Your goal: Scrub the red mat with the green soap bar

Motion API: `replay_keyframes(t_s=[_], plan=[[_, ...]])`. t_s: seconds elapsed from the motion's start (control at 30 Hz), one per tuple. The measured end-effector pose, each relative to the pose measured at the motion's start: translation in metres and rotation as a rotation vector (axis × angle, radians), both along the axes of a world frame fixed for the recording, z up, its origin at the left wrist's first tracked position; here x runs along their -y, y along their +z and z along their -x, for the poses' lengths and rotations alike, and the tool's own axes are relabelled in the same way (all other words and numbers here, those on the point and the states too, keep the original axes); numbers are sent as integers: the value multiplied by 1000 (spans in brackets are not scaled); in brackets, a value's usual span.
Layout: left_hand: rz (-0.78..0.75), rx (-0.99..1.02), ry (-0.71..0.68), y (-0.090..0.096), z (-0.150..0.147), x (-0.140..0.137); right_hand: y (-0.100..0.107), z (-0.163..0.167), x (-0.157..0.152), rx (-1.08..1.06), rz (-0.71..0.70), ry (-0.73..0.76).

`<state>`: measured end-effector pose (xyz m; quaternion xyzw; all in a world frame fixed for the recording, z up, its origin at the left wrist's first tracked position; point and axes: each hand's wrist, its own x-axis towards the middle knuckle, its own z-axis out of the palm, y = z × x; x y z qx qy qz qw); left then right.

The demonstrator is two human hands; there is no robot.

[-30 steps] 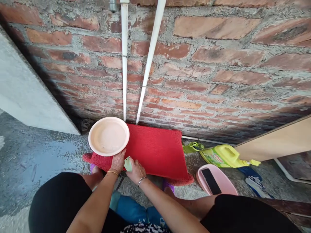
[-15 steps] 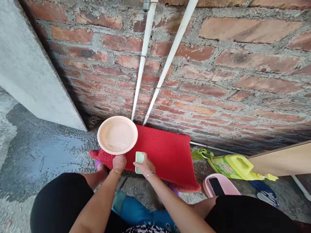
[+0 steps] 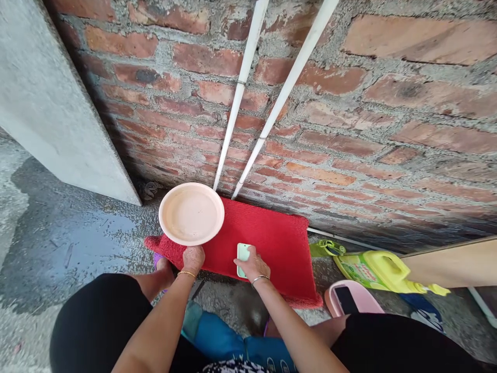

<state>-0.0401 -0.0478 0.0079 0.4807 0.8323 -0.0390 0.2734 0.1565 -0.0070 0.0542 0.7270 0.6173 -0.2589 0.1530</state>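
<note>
The right hand point(image 3: 254, 265) is clamped on a light green block point(image 3: 243, 252) over the red mat point(image 3: 275, 235). The left hand point(image 3: 193, 258) lies curled at the mat's front edge (whether it grips that edge, I cannot tell), just beside the basin point(image 3: 192, 215).

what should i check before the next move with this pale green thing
1. Right hand gripping the pale green object: ok.
2. Pale green object touching the red mat: cannot tell, it shows against it from above.
3. Left hand holding anything: cannot tell, fingers hidden.
4. Basin upright: ok, just beyond the left hand.
5. Floor dry: not ok, wet at the left.
</note>
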Motion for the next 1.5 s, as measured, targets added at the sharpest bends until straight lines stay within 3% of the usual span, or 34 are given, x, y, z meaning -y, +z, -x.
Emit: replay_keyframes(t_s=[0.1, 0.23, 0.33, 0.4, 0.5, 0.7, 0.93, 1.03, 1.13, 1.37, 1.5], plan=[[-8, -10, -25, -3, -1, 0, -2, 11, -4, -56, -17, -35], [-56, -2, -115, -7, -5, 3, -9, 55, -4, -157, -25, 1], [-172, -29, -285, -17, -10, 5, -11, 71, 0, -170, -61, 91], [-276, -80, -422, -26, -14, 6, -11, 65, 2, -154, -73, 129], [-406, -134, -542, -43, -20, 5, -9, 37, 3, -110, -55, 107], [-599, -172, -626, -61, -36, -2, -10, -40, -2, -9, -31, -53], [-566, -206, -540, -68, -49, -10, -26, -164, -1, 34, -103, -372], [-550, -213, -535, -68, -51, -11, -28, -189, 1, 29, -178, -475], [-525, -230, -546, -66, -51, -11, -22, -163, -2, 3, -210, -370], [-521, -231, -547, -66, -50, -12, -16, -33, -13, -128, -224, 168], [-533, -230, -550, -64, -50, -12, -20, -29, -17, -133, -191, 220]])
